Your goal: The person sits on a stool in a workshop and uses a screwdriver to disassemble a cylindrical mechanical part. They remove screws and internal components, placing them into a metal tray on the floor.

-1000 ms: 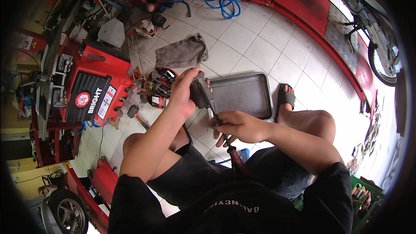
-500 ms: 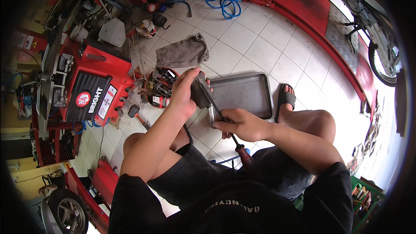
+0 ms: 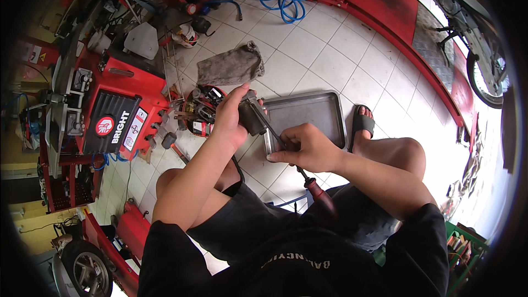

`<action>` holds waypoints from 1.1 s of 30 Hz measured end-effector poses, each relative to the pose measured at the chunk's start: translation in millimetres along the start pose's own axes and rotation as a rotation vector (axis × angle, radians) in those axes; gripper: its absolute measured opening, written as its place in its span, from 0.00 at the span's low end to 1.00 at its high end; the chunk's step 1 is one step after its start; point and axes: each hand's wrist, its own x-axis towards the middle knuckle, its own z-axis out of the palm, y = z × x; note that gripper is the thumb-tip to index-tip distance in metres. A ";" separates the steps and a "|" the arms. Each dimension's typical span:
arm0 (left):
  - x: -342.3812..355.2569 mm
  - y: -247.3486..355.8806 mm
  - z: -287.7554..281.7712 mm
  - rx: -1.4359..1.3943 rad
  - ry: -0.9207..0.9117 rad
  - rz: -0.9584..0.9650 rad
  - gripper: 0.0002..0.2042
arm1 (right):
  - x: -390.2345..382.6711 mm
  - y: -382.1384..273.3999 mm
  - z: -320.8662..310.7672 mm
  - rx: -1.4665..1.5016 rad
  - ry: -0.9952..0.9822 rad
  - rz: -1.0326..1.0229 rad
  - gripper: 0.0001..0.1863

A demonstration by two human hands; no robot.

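Note:
A dark, grimy metal part (image 3: 253, 115) is held in my left hand (image 3: 234, 115), whose fingers wrap round it. My right hand (image 3: 305, 148) grips the long dark shaft of a red-handled tool, just below and right of the part. That shaft runs up against the part's right side; its red handle (image 3: 317, 192) hangs below my fingers over my lap. Behind both hands lies a shallow metal tray (image 3: 340, 115) on the tiled floor.
A grey rag (image 3: 228, 65), an open container of tools (image 3: 198, 107) and a hammer (image 3: 170, 142) lie on the floor. A red machine (image 3: 124, 77) stands left, coiled blue hose (image 3: 286, 5) at the back, a red ramp (image 3: 379, 0) and motorbike (image 3: 470, 49) at right.
The tool's red handle has swung rightward and slightly up. My right hand has shifted slightly, its fingers now more curled. My left hand and the part have barely moved.

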 end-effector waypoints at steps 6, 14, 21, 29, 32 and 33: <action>2.2 2.0 -3.0 -0.033 0.019 -0.022 0.13 | 0.0 -8.2 0.2 0.052 0.056 -0.018 0.20; 2.4 12.5 -0.7 -0.102 0.058 -0.008 0.12 | -1.0 -3.7 -3.1 0.022 0.056 -0.067 0.18; 0.1 8.8 -1.4 0.014 0.041 0.094 0.13 | -1.1 -15.1 -4.2 0.194 0.042 0.049 0.16; -4.5 12.1 5.1 -0.042 0.004 0.072 0.12 | -3.0 -21.6 -5.6 0.148 0.007 0.089 0.17; -4.5 12.0 4.6 -0.049 0.006 0.065 0.12 | -2.6 -21.6 -5.9 0.141 0.014 0.088 0.16; -4.6 11.9 4.2 -0.050 0.005 0.062 0.12 | -2.5 -21.5 -6.0 0.133 0.014 0.084 0.16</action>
